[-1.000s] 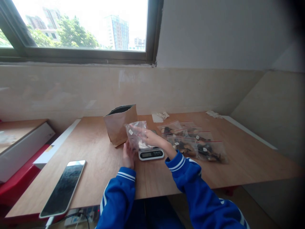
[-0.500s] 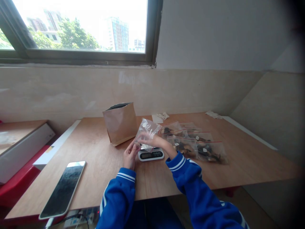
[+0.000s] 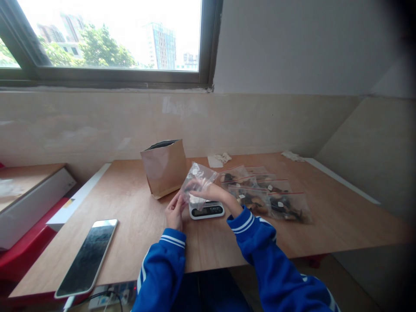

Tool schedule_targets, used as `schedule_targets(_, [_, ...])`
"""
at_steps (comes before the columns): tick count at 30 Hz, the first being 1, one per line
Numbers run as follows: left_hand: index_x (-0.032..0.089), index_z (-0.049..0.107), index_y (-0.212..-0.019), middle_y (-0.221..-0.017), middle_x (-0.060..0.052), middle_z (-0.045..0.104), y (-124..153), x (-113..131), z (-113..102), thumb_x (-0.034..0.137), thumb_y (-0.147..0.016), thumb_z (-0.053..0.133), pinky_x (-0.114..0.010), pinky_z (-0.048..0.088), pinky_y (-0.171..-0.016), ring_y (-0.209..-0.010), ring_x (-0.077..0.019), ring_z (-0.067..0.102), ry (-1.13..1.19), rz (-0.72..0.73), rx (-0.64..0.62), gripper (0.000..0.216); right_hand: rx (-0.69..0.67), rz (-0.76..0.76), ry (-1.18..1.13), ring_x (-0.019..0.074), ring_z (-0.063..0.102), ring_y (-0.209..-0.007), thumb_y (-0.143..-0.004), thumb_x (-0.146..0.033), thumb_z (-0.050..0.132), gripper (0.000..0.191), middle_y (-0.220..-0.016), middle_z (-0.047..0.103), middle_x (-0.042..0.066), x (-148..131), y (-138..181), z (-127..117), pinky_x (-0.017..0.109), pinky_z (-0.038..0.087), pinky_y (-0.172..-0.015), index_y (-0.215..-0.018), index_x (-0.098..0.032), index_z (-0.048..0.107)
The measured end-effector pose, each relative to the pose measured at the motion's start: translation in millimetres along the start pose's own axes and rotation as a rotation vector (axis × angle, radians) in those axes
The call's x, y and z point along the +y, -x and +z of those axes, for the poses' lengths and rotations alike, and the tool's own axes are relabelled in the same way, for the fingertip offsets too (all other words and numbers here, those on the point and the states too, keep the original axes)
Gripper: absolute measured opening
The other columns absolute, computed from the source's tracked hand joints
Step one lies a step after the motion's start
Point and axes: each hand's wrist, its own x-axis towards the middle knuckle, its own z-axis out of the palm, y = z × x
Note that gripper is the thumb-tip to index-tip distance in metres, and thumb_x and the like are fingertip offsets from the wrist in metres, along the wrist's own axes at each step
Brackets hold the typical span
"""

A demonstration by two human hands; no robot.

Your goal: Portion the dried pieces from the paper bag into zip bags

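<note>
Clear zip bag (image 3: 198, 180) pinched in right hand (image 3: 211, 193), held at frame centre, just above small scale (image 3: 207, 209). Bag tilted, long axis up-right. Left hand (image 3: 174, 212) fingers touched bag's lower-left edge, loosely curled. Paper bag (image 3: 164, 167) behind on bench (image 3: 136, 216).

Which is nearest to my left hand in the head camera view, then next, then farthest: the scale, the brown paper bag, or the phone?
From the left hand:
1. Scale, just to its right on the table.
2. Brown paper bag, standing behind it toward the wall.
3. Phone, far off to the left near the table's front edge.
</note>
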Motion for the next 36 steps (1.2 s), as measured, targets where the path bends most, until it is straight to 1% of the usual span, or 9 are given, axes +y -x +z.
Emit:
schedule_targets(4, [0.013, 0.07, -0.095, -0.099, -0.01, 0.071, -9, -5, -8, 0.025, -0.072, 0.073, -0.032, 0.053, -0.081, -0.084, -0.0169, 0.068, 0.041, 0.064, 0.225, 0.026, 0.088, -0.088, 0.115, 0.0169, 0.062, -0.085, -0.082, -0.011, 0.056, 0.019, -0.093, 0.068, 0.006, -18, -5, -18, 0.029, 0.048, -0.077, -0.095, -0.014, 0.069])
schedule_targets(7, [0.012, 0.068, -0.094, -0.096, -0.01, 0.07, -16, -9, -16, 0.024, -0.075, 0.068, -0.028, 0.053, -0.074, -0.079, -0.0145, 0.067, 0.041, 0.092, 0.327, 0.022, 0.188, -0.221, 0.114, 0.0152, 0.061, -0.086, -0.084, -0.015, 0.054, 0.023, -0.099, 0.067, 0.005, -40, -20, -32, 0.026, 0.048, -0.075, -0.103, -0.017, 0.067])
schedule_targets(12, [0.014, 0.066, -0.096, -0.095, -0.008, 0.069, -18, -10, -19, 0.023, -0.076, 0.065, -0.022, 0.05, -0.065, -0.07, -0.0099, 0.063, -0.01, 0.031, 0.324, 0.022, 0.569, -0.402, 0.212, 0.0178, 0.055, -0.103, -0.087, -0.017, 0.049, 0.024, -0.106, 0.064, 0.006, -60, -77, -42, 0.031, 0.043, -0.093, -0.108, -0.017, 0.062])
schedule_targets(16, [0.015, 0.065, -0.095, -0.089, -0.006, 0.068, -17, -10, -19, 0.024, -0.075, 0.065, -0.021, 0.047, -0.062, -0.068, -0.0092, 0.062, -0.025, 0.013, 0.324, 0.023, 0.566, -0.358, 0.294, 0.0198, 0.053, -0.105, -0.089, -0.015, 0.046, 0.025, -0.109, 0.063, 0.008, -43, -124, -35, 0.032, 0.041, -0.096, -0.11, -0.015, 0.06])
schedule_targets(19, [0.015, 0.064, -0.093, -0.091, -0.006, 0.068, -17, -12, -21, 0.025, -0.072, 0.066, -0.022, 0.048, -0.064, -0.07, -0.0106, 0.062, -0.035, 0.027, 0.294, 0.024, 0.556, -0.318, 0.297, 0.0198, 0.054, -0.105, -0.09, -0.016, 0.044, 0.028, -0.113, 0.063, 0.009, -28, -139, -27, 0.032, 0.041, -0.095, -0.115, -0.014, 0.056])
schedule_targets(26, [0.014, 0.065, -0.093, -0.092, -0.007, 0.068, -19, -15, -23, 0.027, -0.073, 0.064, -0.024, 0.049, -0.066, -0.071, -0.0116, 0.063, -0.022, 0.03, 0.274, 0.024, 0.537, -0.332, 0.391, 0.02, 0.05, -0.109, -0.095, -0.02, 0.036, 0.029, -0.114, 0.06, 0.008, -22, -129, -24, 0.035, 0.04, -0.098, -0.115, -0.019, 0.058])
schedule_targets(29, [0.015, 0.065, -0.093, -0.092, -0.007, 0.068, -18, -15, -23, 0.027, -0.073, 0.064, -0.024, 0.048, -0.066, -0.071, -0.0112, 0.063, -0.028, 0.032, 0.269, 0.024, 0.562, -0.251, 0.56, 0.0256, 0.037, -0.125, -0.094, -0.02, 0.038, 0.033, -0.138, 0.042, 0.011, -24, -124, -22, 0.044, 0.032, -0.105, -0.118, -0.02, 0.059])
schedule_targets(32, [0.015, 0.065, -0.093, -0.09, -0.006, 0.069, -19, -14, -23, 0.027, -0.072, 0.065, -0.023, 0.048, -0.065, -0.069, -0.0104, 0.062, -0.026, 0.029, 0.267, 0.024, 0.629, -0.197, 0.604, 0.0278, 0.031, -0.129, -0.092, -0.019, 0.04, 0.041, -0.146, 0.029, 0.011, -25, -117, -17, 0.046, 0.03, -0.105, -0.131, -0.024, 0.05])
schedule_targets(36, [0.016, 0.065, -0.091, -0.085, -0.005, 0.068, -19, -13, -23, 0.028, -0.068, 0.068, -0.021, 0.046, -0.06, -0.064, -0.0091, 0.06, -0.015, 0.022, 0.291, 0.025, 0.769, -0.096, 0.479, 0.0243, 0.041, -0.12, -0.092, -0.022, 0.041, 0.033, -0.132, 0.042, 0.011, -20, -91, -8, 0.041, 0.032, -0.104, -0.121, -0.021, 0.056])
